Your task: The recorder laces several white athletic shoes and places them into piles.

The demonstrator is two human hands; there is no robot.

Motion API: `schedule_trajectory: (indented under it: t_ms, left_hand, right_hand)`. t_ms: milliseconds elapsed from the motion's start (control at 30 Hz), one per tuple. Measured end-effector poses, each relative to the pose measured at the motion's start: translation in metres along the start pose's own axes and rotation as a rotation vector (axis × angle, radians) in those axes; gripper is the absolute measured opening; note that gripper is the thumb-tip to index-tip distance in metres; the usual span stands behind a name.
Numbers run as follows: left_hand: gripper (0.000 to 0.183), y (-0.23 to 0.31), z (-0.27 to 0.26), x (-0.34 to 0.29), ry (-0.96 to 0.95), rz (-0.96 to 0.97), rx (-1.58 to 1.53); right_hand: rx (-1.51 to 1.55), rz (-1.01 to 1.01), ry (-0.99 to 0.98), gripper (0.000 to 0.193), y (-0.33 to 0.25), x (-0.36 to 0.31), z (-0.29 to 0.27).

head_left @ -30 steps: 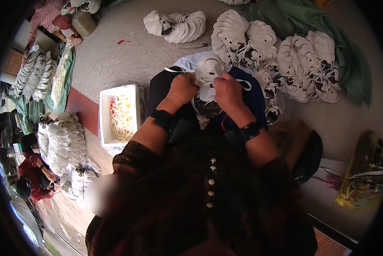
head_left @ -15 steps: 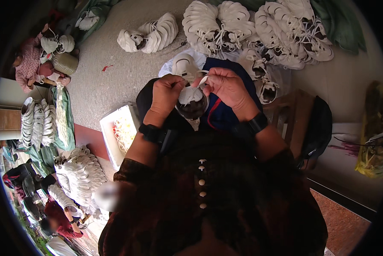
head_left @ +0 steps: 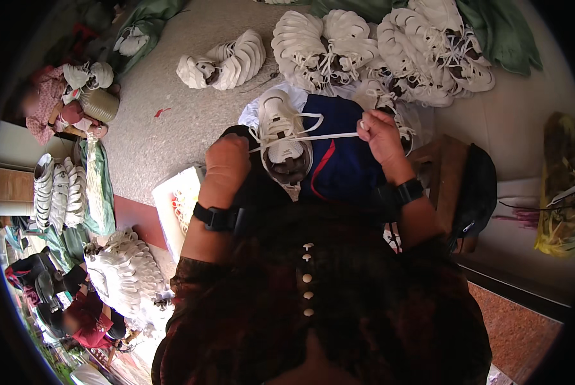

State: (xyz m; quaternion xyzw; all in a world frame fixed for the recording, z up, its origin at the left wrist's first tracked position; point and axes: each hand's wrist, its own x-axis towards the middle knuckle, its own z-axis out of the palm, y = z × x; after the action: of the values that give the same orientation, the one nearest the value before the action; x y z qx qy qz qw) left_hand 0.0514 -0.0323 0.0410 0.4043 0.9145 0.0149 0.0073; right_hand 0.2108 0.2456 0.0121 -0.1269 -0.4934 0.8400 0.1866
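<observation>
A white sneaker (head_left: 283, 122) with a dark lining rests on my lap, its toe pointing away from me. White shoelace (head_left: 329, 136) stretches across the top of the shoe between my two hands, and a loop of lace stands out on its right side. My left hand (head_left: 228, 160) is closed on the lace's left end, with its back toward me hiding the fingertips. To the right, my right hand (head_left: 382, 133) pinches the other end between thumb and fingers. Under the shoe lie dark blue cloth (head_left: 338, 115) with a red stripe and some whitish plastic.
Stacks of white sneakers (head_left: 300, 48) stand on the floor ahead, and another curved row (head_left: 236, 61) lies left of them. At my left is a white box (head_left: 172, 186) of laces. A wooden stool (head_left: 438, 173) stands at right. Two people sit at far left among more shoes.
My hands have moved apart, left hand to the left and right hand to the right, drawing the lace out straight. The sneaker's upper, hidden before, now shows.
</observation>
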Motion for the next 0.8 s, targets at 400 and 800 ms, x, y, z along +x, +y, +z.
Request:
schedule_trajectory:
  t_ms: [400,800]
  left_hand:
    - [0.012,-0.092,0.014,-0.088,-0.007,-0.42,-0.304]
    - [0.008,-0.128,0.024,-0.115,0.01,-0.522,-0.247]
  right_hand:
    - [-1.211,-0.128,-0.164,0.01,-0.033,-0.027,-0.051]
    - [-1.695,-0.478,-0.047,0.006,-0.057,-0.035,-0.074]
